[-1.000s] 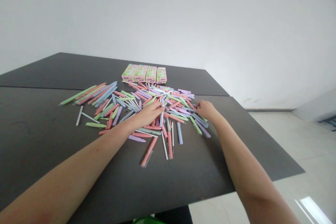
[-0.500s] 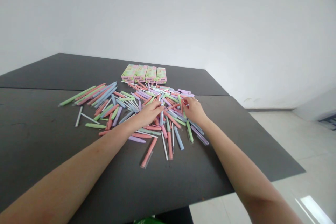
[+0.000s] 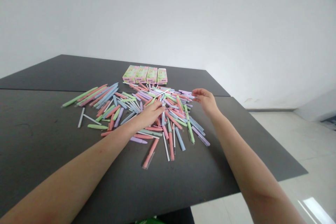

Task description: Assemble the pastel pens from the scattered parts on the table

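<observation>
A light blue pen piece point(image 3: 163, 112) is pinched in my left hand point(image 3: 152, 112), over the middle of a spread heap of pastel pen parts. My right hand point(image 3: 206, 101) is at the heap's right edge, its fingers bent a little and apart, with nothing visible between them. Just left of its fingertips lie purple pen pieces point(image 3: 185, 92). Between my hands rest a coral pen piece point(image 3: 180, 104) and a green pen piece point(image 3: 190, 133). White refill tubes point(image 3: 166, 147) are scattered among the parts.
Several pink and green cartons point(image 3: 141, 74) stand in a row behind the heap. At the left, long pens point(image 3: 81, 96) in green, coral and blue lie side by side. The dark table point(image 3: 105, 189) has a seam across it and ends at the right above a tiled floor.
My right hand has moved right, away from the middle of the heap, and its fingers have spread. My left hand stays in place with the light blue piece.
</observation>
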`<state>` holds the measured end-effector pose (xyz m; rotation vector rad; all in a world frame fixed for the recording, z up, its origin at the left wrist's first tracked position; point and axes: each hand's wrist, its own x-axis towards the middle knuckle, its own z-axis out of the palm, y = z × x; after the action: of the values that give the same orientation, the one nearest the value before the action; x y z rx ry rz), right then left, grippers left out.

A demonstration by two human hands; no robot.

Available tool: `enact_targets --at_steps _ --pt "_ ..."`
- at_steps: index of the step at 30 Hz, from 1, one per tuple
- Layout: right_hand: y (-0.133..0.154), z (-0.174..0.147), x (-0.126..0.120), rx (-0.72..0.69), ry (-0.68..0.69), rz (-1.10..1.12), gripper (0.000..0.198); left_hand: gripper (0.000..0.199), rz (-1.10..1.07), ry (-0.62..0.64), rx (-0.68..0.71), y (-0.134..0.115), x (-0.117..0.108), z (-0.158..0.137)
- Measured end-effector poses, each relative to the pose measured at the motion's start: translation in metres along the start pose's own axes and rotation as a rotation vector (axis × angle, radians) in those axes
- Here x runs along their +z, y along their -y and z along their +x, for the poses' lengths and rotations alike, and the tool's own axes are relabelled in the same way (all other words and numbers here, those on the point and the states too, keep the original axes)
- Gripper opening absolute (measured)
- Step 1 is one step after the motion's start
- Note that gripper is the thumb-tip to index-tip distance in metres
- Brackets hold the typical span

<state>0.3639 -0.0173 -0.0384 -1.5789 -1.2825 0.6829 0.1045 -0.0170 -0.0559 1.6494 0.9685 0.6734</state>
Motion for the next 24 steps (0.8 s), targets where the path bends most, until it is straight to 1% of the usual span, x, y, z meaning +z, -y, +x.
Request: enact_targets --at_steps 4,7,10,12,15,17,20,24 --pt "-0.004 0.010 0.013 -0.081 0.117 -0.270 0.046 0.019 -0.061 -0.008 0.017 -0.004 0.000 -0.001" --pt "0.002 0.012 0.028 -0.176 0.185 -0.498 0.045 0.020 -0.096 -0.003 0.025 -0.009 -0.001 -0.002" --pt "0.011 0.011 0.043 -0.259 0.252 -0.687 0.042 0.019 -0.081 -0.014 0.028 -0.013 -0.002 0.001" --pt "0.015 0.010 0.053 -0.309 0.306 -0.761 0.042 0.018 -0.037 -0.021 0.023 -0.014 -0.004 0.005" --pt "0.018 0.008 0.063 -0.356 0.359 -0.766 0.035 0.019 0.033 -0.027 -0.002 -0.016 -0.009 0.011" --pt "0.018 0.006 0.068 -0.379 0.371 -0.752 0.034 0.020 0.052 -0.031 -0.026 -0.019 -0.012 0.014" --pt "0.016 0.004 0.069 -0.426 0.392 -0.705 0.038 0.021 0.024 -0.057 -0.052 -0.023 -0.018 0.018" --pt "0.012 0.003 0.066 -0.467 0.490 -0.597 0.041 0.021 -0.043 -0.114 -0.058 -0.020 -0.027 0.025"
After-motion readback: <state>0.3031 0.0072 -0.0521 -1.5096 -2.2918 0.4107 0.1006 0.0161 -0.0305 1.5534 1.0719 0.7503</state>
